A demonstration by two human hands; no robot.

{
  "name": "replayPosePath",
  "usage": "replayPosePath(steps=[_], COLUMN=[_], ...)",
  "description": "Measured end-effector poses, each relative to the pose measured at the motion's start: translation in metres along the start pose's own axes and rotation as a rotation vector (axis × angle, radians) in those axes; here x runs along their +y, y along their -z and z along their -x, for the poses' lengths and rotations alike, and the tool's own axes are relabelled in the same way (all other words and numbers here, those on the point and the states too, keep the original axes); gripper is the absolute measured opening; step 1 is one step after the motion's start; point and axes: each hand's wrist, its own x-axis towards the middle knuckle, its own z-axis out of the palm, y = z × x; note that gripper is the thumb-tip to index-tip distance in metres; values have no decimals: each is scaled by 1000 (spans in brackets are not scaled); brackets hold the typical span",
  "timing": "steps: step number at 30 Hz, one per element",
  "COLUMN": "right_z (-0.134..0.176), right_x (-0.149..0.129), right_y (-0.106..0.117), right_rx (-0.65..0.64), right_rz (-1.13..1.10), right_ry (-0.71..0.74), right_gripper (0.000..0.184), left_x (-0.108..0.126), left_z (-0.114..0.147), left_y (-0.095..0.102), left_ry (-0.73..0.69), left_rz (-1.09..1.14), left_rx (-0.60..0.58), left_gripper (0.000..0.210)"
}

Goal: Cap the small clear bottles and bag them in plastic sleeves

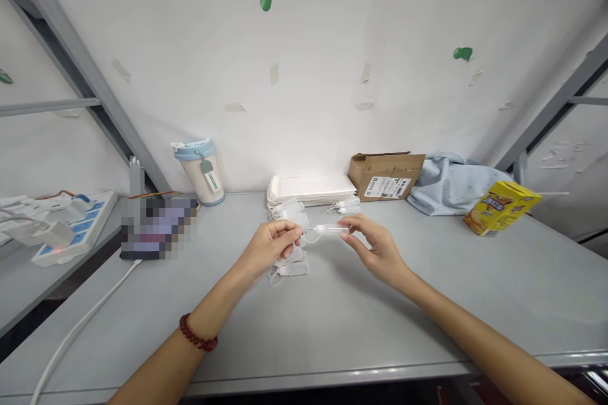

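Note:
A small translucent needle-tip squeeze bottle [327, 230] lies level in the air above the desk, its thin tip toward the left. My right hand [375, 243] is closed on the bottle's base end between thumb and fingers. At the tip end, my left hand [280, 242] pinches the end of the bottle's looped cap strap [312, 240]; the fingertips hide the cap itself. Behind and below my left hand, several similar bottles [294, 269] lie in a column, partly covered by the hand. A few more bottles [349, 205] rest farther back.
A stack of white packets [311, 188] and an opened cardboard box [387, 177] stand along the wall. To the right are a pale blue cloth [446, 183] and a yellow drink carton [501, 209]. Leftward are a tumbler [204, 174], a blurred phone [159, 228], its cable [90, 323] and a power strip [78, 234].

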Motion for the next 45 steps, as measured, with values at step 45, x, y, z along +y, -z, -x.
replayPosePath(steps=[45], right_z=[1], right_x=[1], right_y=[-3], right_rx=[20], right_rz=[6], right_ry=[39], right_gripper=[17], left_x=[-1], left_z=[1], left_y=[-2], left_ry=[2], left_rz=[62], left_rx=[-51], left_gripper=[28])
